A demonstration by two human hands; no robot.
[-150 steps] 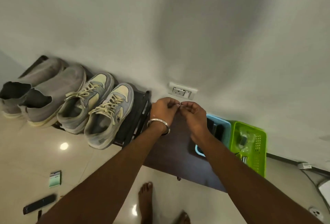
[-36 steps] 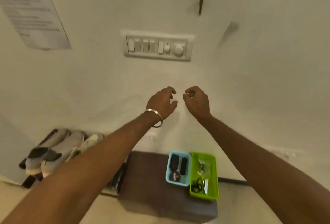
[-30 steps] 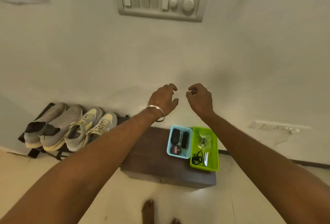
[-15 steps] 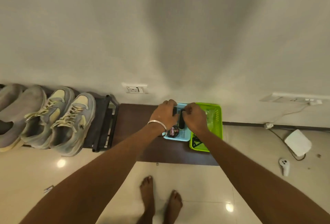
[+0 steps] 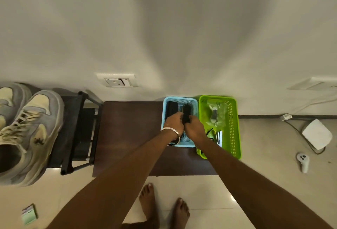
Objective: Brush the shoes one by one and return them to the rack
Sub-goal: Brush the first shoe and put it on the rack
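Over brown table [image 5: 127,134], both hands' grip [image 5: 184,123] meets basket's brush [image 5: 187,112].

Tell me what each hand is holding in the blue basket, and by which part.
Right hand grips the near end of a black brush in the blue basket. Left hand rests on the other brush; a grip cannot be told.

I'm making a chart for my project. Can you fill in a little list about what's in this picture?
left hand: in the blue basket, by a black brush
right hand: on the other black brush
green basket: right of the blue one, touching
table: dark brown, holds both baskets
shoes: on the rack, far left
feet: bare, on the floor
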